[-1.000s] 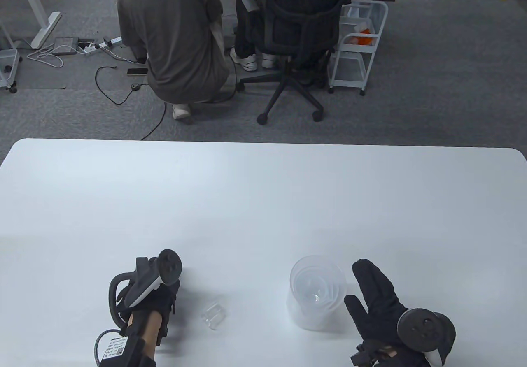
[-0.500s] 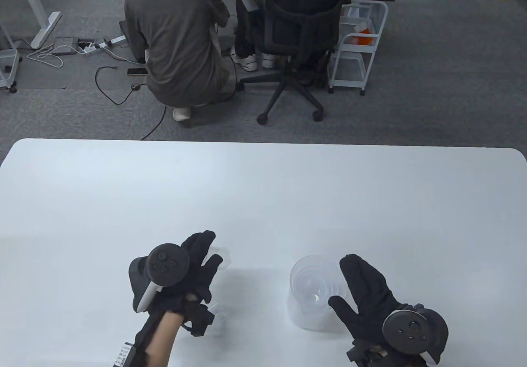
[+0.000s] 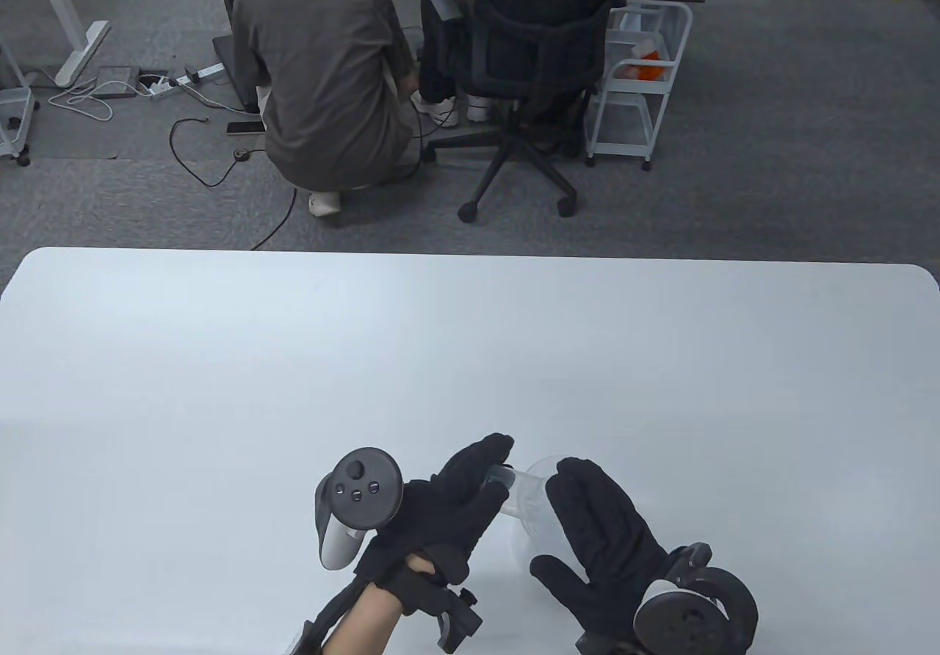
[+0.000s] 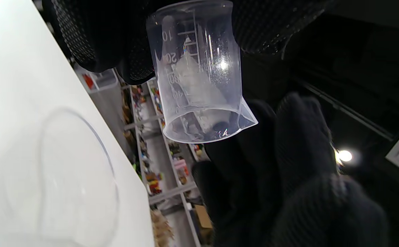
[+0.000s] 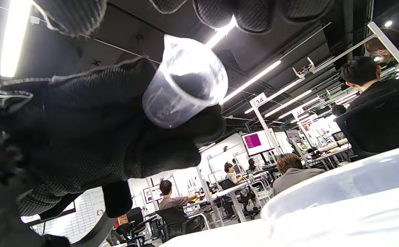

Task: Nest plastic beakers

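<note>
The left hand (image 3: 440,508) pinches a small beaker (image 4: 199,79) in the air, just left of the stack (image 3: 530,508) on the near table (image 3: 470,346). The right hand (image 3: 602,537), fingers spread and grasping nothing, hides most of that stack.

Small clear graduated beaker (image 4: 199,82) held aloft, tipped toward nested beaker stack (image 3: 530,508) standing on table.

Left hand (image 3: 440,508) pinching, right hand (image 3: 598,537) spread.
</note>
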`<state>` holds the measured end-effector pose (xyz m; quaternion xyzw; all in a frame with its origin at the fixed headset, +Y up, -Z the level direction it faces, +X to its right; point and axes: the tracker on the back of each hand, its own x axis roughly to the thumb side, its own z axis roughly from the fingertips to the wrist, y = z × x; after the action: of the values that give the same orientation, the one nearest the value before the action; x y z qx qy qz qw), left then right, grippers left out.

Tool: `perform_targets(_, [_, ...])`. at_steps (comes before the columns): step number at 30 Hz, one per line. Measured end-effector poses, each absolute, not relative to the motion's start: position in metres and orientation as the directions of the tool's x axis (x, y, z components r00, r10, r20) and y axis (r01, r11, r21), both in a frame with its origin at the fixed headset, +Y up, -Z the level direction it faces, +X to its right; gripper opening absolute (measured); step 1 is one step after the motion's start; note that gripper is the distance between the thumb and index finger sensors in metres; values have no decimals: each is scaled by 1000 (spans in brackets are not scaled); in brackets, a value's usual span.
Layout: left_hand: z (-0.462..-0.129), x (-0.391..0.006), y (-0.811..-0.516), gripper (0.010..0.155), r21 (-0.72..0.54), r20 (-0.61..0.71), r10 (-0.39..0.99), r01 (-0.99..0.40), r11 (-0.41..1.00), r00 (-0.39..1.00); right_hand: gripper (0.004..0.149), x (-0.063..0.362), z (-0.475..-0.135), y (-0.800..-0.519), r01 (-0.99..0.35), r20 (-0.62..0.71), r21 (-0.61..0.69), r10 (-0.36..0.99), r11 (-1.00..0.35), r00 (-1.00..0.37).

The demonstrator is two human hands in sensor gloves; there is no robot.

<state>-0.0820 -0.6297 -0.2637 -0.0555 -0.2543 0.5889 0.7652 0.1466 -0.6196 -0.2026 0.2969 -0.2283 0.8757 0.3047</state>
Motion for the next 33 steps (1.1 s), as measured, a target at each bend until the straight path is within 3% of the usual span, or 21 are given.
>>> perform_targets(11, [-258,-66,-648,62,-523,200,979,-850,65,-48,65,142,-199,-619,-676,661,-241,393,-696,-639])
perform_targets(18, [-256,-67,-653,62,-491,239,971,-864,111,-12,59,142,-200,-618,-667,656,-261,379,-698,-653])
perform_targets(26, [-251,-74,-651,62,-256,421,877,-897,361,233,59,150,-211,-622,-600,585,-253,375,-759,-720])
perform_targets(33, [-248,-79,-663,63,1,495,694,-798,602,524,58,157,-234,-633,-473,489,-198,332,-858,-807])
